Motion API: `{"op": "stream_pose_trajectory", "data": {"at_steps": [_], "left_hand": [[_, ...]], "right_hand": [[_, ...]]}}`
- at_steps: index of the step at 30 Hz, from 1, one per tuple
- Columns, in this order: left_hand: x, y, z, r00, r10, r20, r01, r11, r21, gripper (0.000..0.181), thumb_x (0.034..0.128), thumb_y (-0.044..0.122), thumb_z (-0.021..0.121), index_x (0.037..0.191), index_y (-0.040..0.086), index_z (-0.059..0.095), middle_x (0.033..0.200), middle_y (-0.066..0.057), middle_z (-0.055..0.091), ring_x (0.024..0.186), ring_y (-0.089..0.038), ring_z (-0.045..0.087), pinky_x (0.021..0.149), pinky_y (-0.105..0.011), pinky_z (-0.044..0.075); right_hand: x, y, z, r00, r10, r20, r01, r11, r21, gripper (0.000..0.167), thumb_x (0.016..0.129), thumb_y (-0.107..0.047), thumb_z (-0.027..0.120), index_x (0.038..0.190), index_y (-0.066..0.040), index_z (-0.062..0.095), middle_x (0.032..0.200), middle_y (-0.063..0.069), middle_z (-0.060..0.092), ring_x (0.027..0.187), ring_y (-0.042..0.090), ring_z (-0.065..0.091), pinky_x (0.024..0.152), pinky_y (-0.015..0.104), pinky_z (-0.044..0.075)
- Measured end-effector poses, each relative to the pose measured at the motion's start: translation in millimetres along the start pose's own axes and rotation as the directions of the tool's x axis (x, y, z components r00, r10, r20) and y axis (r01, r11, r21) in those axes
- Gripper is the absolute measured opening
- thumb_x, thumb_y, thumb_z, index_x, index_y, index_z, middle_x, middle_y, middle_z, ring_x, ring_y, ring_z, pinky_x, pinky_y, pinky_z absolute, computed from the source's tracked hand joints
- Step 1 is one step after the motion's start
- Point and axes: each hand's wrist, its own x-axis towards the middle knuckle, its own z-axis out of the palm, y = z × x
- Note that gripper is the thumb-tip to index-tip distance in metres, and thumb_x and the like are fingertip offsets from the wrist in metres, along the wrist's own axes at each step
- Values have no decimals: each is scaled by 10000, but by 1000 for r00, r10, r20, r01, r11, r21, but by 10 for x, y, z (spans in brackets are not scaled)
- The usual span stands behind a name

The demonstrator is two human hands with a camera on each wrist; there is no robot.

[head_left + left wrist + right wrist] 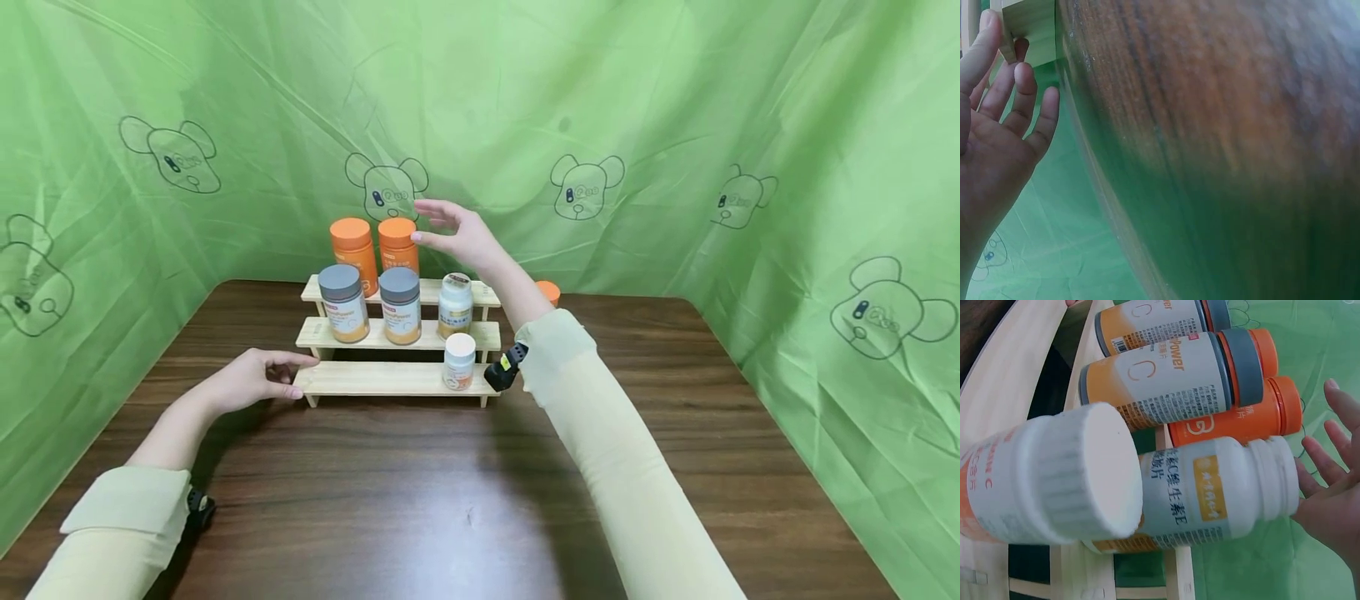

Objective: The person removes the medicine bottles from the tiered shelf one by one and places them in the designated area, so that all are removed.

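Observation:
A three-step wooden rack (pixel 375 379) stands on the table. At its lowest step's left end, my left hand (pixel 243 383) pinches the board between thumb and fingers, the remaining fingers loosely bent. My right hand (pixel 468 237) is raised over the top step, fingers spread and holding nothing, beside the right one of two orange bottles (pixel 397 237); whether the thumb touches its lid I cannot tell. On the middle step are two grey-lidded bottles (pixel 1160 381) and a white-and-yellow bottle (pixel 1210 487). A small white bottle (pixel 1054 475) sits on the lowest step's right.
Another orange lid (pixel 549 292) shows behind my right forearm, to the right of the rack; the rest of that thing is hidden. Green cloth (pixel 495 100) with printed bear heads walls the back and sides of the dark wooden table (pixel 420 483).

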Motion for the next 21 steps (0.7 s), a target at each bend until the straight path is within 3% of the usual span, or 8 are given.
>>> {"op": "stream_pose_trajectory", "data": {"at_steps": [6, 21], "left_hand": [[5, 8, -2, 1000, 5, 4, -4, 1000, -12, 528, 754, 278, 787, 1230, 106, 635, 782, -27, 601, 715, -97, 525, 625, -238, 441], [4, 2, -21, 999, -27, 26, 28, 999, -22, 546, 751, 287, 785, 1245, 115, 626, 805, -24, 620, 743, -109, 533, 636, -242, 445]], "right_hand": [[84, 32, 91, 1000, 9, 25, -8, 1000, -24, 599, 831, -268, 731, 1375, -202, 489, 1403, -19, 479, 1289, 212, 425, 1021, 361, 381], [172, 72, 228, 999, 35, 32, -34, 999, -41, 448, 836, -177, 726, 1264, -167, 592, 1228, -2, 599, 1133, 136, 532, 921, 277, 450]]}}
